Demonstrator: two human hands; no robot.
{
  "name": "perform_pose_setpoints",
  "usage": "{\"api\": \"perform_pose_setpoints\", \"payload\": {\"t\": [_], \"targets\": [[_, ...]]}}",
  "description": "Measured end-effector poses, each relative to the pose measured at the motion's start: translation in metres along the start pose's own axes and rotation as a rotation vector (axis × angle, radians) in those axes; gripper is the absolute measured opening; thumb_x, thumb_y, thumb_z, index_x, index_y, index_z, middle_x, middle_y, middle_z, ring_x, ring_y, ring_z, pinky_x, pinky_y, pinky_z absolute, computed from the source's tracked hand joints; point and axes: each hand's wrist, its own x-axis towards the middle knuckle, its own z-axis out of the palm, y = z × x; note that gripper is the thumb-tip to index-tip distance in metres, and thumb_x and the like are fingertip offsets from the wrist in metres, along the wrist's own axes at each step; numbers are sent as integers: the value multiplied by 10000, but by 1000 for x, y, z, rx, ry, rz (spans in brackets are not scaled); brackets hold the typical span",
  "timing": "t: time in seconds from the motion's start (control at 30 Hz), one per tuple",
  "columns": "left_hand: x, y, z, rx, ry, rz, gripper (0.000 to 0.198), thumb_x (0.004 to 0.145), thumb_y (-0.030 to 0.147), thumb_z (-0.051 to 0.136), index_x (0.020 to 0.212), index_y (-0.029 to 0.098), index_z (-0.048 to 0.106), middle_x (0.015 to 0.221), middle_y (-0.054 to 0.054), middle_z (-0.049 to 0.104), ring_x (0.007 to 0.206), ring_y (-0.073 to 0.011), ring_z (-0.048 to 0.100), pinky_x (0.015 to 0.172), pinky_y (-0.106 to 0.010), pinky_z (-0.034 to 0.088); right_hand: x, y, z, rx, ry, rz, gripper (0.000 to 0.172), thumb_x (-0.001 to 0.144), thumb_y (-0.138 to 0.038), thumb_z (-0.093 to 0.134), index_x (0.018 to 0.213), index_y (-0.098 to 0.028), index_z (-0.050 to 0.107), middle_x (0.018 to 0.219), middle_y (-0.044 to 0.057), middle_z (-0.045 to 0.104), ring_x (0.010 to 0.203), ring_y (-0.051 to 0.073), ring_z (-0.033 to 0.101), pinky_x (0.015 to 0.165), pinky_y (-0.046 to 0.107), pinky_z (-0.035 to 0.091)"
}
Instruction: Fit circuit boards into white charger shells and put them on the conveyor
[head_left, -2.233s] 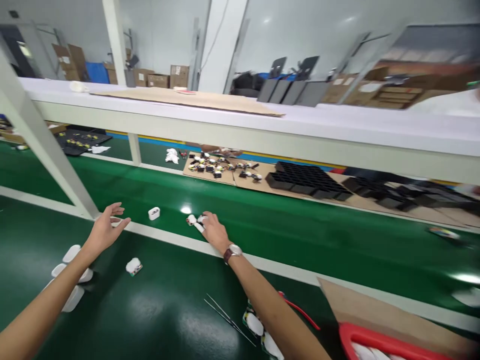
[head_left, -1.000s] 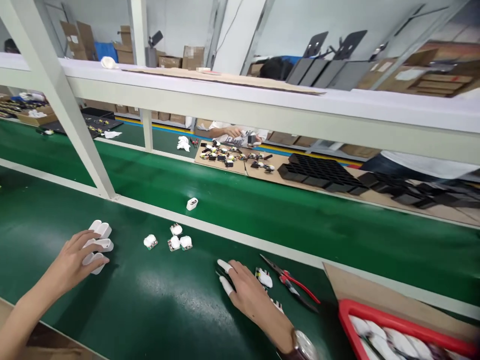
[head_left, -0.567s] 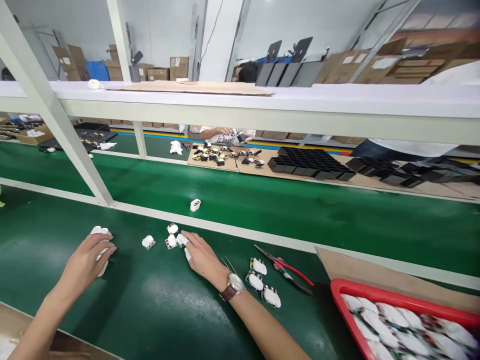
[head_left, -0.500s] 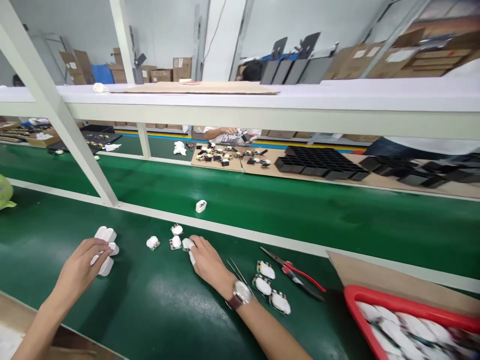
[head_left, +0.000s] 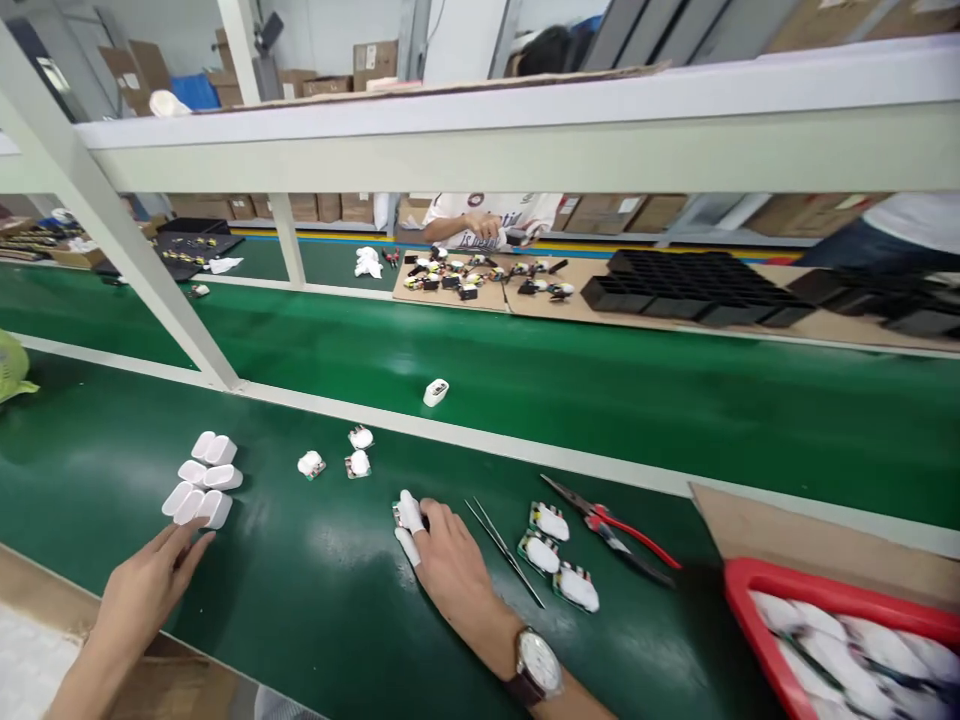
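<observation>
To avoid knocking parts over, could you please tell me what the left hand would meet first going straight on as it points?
The left hand would probably first meet the nearest white, rounded, plastic-looking case; whether they touch is unclear.

Cups (head_left: 223, 477) left on a bench (head_left: 300, 600), circuit boards (head_left: 358, 463) to their right, tweezers (head_left: 517, 571) and pliers (head_left: 600, 518) farther right, tray (head_left: 840, 589) rightmost, rail (head_left: 480, 438) behind
</observation>
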Motion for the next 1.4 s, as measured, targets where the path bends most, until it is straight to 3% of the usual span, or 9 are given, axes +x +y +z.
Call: {"api": "perform_pose_setpoints", "payload": {"t": [0.13,0.37,0.5,0.57,0.73,0.8,1.07,1.23,1.4], "targets": [[21,27,5,-164,-35,177,259,1018,490,583,965,276,719,831,-25,731,614,-183,658,577,-279,464,1,0,-4,62,-11,37,292,1081,-245,452,1330,-199,597,1084,133,631,856,274,629,717,430,585],[73,134,32,-426,-213,566,234,1066,374,569,931,244,709,1070,-85,680,946,-229,703,869,-355,558,3,2,-19,119,-94,75,368,1041,-178,485,1404,-194,546,1138,142,639,938,294,661,809,469,628],[96,172,60,-545,-339,660,164,1027,330,635,904,222,649,1282,-103,631,1088,-253,690,931,-373,573,7,11,-35,302,-113,111,643,1024,-221,558,1614,-176,306,1438,197,552,1218,318,651,999,491,612],[100,178,70,-637,-423,616,141,976,343,714,1019,237,631,1280,-92,626,1083,-251,687,923,-367,584,7,15,-38,330,-125,59,642,1023,-174,527,1623,-208,302,1532,178,515,1333,319,601,1104,529,555],[90,168,84,-778,-475,399,793,776,382,917,1442,312,494,1397,-107,578,1265,-323,628,1031,-447,567,2,20,-31,352,-86,25,531,1027,-132,505,1541,-251,446,1424,137,629,1285,298,636,1093,548,563],[83,164,89,-811,-492,345,920,774,374,918,1539,343,408,1440,-106,570,1317,-328,610,1082,-471,548,1,20,-28,339,-74,37,498,1030,-142,513,1515,-249,476,1440,147,614,1294,309,628,1078,558,570],[70,173,100,-837,-534,342,706,982,307,691,1595,366,345,1493,-61,616,1377,-272,609,1158,-463,523,8,11,-50,393,64,121,469,1045,-224,554,1494,-282,431,1269,129,661,1135,290,686,943,512,629],[67,176,97,-867,-481,455,777,1002,227,649,1648,366,240,1496,-79,615,1395,-264,581,1132,-459,551,9,1,-72,332,15,-17,523,1037,-174,558,1525,-298,416,1321,121,657,1138,298,670,959,517,609],[69,178,91,-841,-423,500,788,1004,170,629,1654,357,225,1475,-83,636,1385,-268,574,1111,-456,566,9,-3,-73,216,-22,-95,391,1009,-122,545,1386,-223,543,1316,156,653,1086,313,665,890,494,620]]}}
